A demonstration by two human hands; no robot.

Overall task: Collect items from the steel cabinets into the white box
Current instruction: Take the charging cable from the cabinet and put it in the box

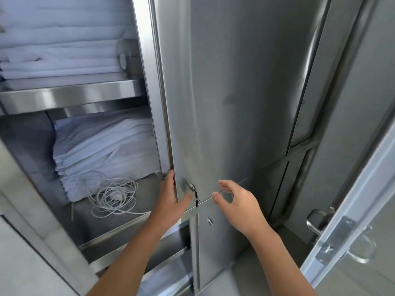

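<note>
Now left hand grips brushed-steel door edge; right hand loosely curled, empty; folded white linens inside.

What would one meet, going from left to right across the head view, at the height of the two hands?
Coiled white cable → left hand holding the edge of the steel cabinet door → small silver lock with a dark key → right hand, holding nothing → silver lever door handle.

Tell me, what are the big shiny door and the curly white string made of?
The door looks like brushed stainless steel: grey, streaky soft reflections. The string is probably white plastic-coated cable: smooth, lying in loose loops.
</note>
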